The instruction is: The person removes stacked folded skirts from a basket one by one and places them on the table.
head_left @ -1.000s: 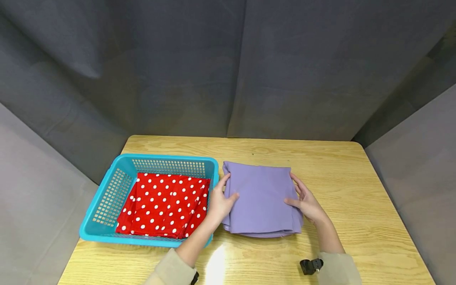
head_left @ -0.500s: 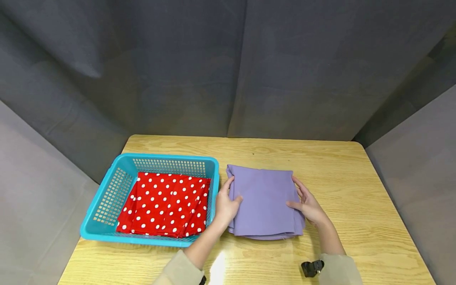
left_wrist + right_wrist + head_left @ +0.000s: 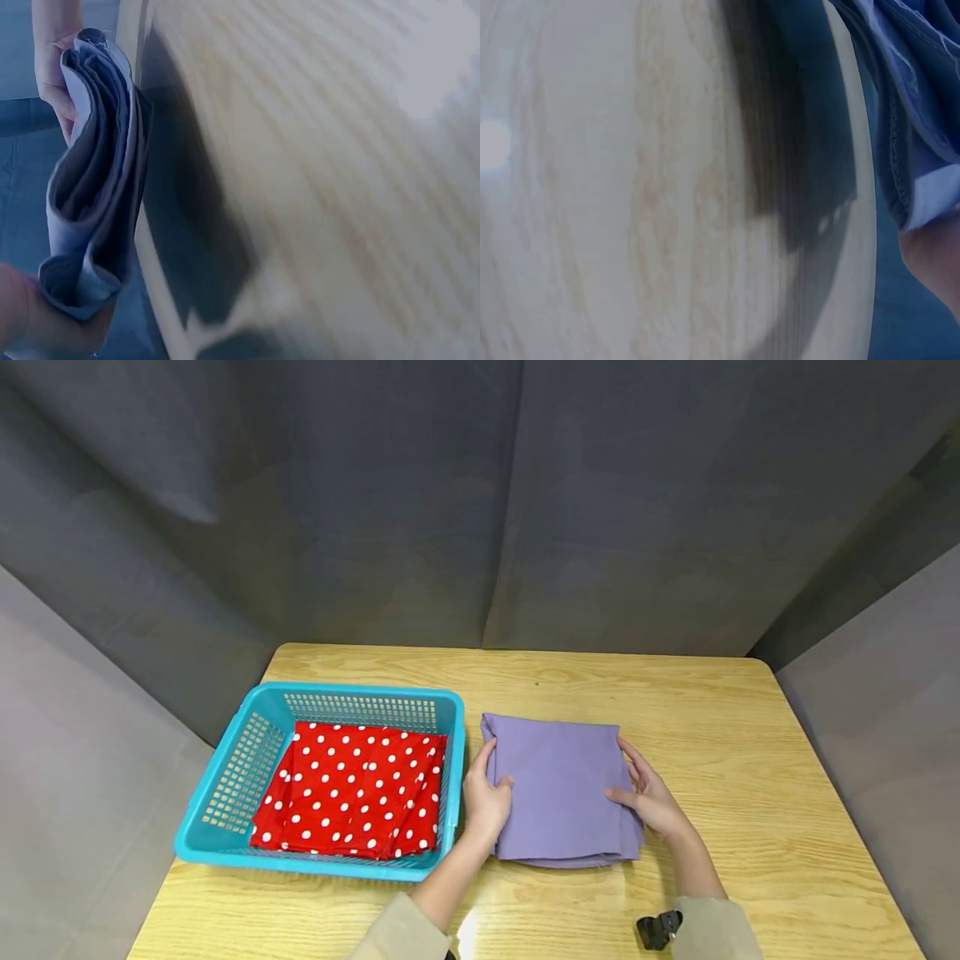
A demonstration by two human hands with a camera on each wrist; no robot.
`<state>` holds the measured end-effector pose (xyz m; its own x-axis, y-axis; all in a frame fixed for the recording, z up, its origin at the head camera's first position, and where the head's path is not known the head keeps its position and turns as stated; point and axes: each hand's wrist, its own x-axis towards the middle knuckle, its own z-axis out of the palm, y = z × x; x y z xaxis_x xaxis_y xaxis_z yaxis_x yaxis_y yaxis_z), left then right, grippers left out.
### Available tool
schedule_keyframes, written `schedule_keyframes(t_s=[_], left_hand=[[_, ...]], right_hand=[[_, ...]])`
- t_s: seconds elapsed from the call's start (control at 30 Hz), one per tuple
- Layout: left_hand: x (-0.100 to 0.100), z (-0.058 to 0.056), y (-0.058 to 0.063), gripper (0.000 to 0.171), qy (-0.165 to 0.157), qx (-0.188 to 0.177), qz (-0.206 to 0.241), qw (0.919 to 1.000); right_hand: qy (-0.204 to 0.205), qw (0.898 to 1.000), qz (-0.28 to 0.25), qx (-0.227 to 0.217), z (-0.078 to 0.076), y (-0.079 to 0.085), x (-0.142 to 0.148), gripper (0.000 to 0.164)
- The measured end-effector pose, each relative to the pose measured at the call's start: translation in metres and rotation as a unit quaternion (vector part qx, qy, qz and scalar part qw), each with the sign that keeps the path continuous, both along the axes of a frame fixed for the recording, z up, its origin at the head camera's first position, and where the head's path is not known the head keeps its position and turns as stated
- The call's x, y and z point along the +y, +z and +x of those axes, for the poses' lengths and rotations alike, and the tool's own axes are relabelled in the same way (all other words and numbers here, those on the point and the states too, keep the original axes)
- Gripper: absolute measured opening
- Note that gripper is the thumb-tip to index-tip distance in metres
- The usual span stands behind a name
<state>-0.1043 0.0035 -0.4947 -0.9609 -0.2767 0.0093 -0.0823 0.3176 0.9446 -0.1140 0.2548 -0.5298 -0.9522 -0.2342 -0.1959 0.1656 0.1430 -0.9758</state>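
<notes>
A folded purple cloth is stretched between my two hands, several layers thick. My left hand grips its left edge with the thumb on top. On the opposite edge my right hand grips it likewise, thumb over the top layer. Seen edge-on in the left wrist view, the folded cloth hangs above the table with a gap and a shadow under it. Its stacked layers sag a little in the middle. In the right wrist view only a corner of the cloth and part of my right hand show.
Left of the cloth stands a blue plastic basket with mesh walls. A folded red cloth with white dots lies inside it. The wooden table is bounded by dark grey curtains at the back and lighter ones at the sides.
Both hands and the purple cloth have shifted slightly towards me and to the right, the left hand more than the right. The basket stays put, and the grip is the same.
</notes>
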Motion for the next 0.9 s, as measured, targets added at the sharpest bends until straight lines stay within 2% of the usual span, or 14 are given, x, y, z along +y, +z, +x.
schedule_keyframes(t_s=[0.13,0.33,0.5,0.73,0.9], left_hand=[[0.005,0.001,-0.008,0.059,0.027,0.020,0.013,0.9993],[0.005,0.001,-0.026,0.060,0.053,0.053,0.023,0.9969],[0.004,0.000,-0.039,0.059,0.062,0.049,0.031,0.9964],[0.003,-0.001,-0.050,0.059,0.065,0.047,0.013,0.9967],[0.002,-0.003,-0.057,0.060,0.069,0.035,0.017,0.9968]], right_hand=[[-0.002,1.000,0.001,0.001,0.001,-0.002,0.000,0.091],[-0.005,1.000,0.003,0.003,0.002,-0.006,-0.005,0.090],[-0.004,1.000,0.016,0.005,0.001,-0.011,-0.007,0.090],[-0.004,1.000,0.025,0.008,0.001,-0.017,-0.008,0.089],[-0.006,1.000,0.027,0.007,0.002,-0.018,-0.011,0.089]])
